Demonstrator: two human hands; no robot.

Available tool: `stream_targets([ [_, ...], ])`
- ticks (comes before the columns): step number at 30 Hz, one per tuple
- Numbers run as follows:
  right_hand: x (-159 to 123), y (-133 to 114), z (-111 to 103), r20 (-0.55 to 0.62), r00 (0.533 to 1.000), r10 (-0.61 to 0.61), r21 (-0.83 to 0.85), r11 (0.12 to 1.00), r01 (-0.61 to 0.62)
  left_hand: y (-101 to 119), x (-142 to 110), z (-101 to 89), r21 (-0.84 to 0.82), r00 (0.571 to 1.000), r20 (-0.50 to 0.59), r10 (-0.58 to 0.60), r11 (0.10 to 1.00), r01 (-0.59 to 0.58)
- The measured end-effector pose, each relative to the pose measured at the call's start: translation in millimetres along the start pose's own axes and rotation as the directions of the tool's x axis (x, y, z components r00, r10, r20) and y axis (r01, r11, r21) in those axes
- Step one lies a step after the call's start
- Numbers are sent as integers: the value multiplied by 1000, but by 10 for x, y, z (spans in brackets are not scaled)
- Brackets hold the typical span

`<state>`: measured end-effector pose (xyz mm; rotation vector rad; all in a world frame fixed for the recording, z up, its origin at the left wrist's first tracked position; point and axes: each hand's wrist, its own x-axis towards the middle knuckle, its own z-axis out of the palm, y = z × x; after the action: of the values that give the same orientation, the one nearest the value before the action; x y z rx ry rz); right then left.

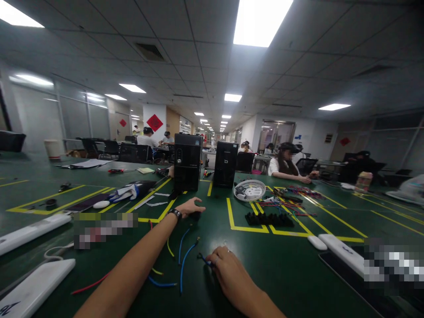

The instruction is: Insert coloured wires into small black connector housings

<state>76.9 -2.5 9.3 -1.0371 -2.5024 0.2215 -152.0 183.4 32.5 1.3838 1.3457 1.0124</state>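
Note:
My left hand [190,207], with a dark watch on the wrist, reaches forward over the green table. Its fingers are apart, and a small dark patch under it is too unclear to name. My right hand [228,269], wearing a ring, is closed near the table top. A short blue wire [208,263] with a dark end pokes out from its fingertips. Between my arms lie loose cut wires: a curved blue wire [185,260], a yellow-green wire [170,248] and several others. A red wire [89,285] runs partly beneath my left forearm.
Two black computer towers [187,161] stand ahead. A white round basket [249,191], black terminal blocks [270,219] and bundled coloured wires [304,193] lie to the right. White power banks [36,291] flank me. A co-worker [286,165] sits across the table.

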Motion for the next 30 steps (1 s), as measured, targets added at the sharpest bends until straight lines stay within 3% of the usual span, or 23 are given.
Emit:
stream_targets([
  [5, 15, 14, 56, 22, 1000, -5, 27, 1000, 4, -111, 285, -180, 257, 992, -102, 68, 966, -40],
  [10, 24, 22, 67, 26, 1000, 7, 64, 998, -8, -151, 527, -387, 398, 985, -110, 131, 914, -77],
  [20, 71, 63, 60, 72, 994, 86, 132, 987, -95, -256, 638, -629, 579, 957, -113, 267, 800, -154],
  [25, 76, 82, 65, 60, 993, 97, 111, 988, -103, -53, 458, -752, 719, 933, -151, 328, 684, -124],
  [30, 96, 202, 95, -8, 983, 185, 75, 980, -184, 21, -218, -1048, 836, 952, -119, 281, 545, -57],
])
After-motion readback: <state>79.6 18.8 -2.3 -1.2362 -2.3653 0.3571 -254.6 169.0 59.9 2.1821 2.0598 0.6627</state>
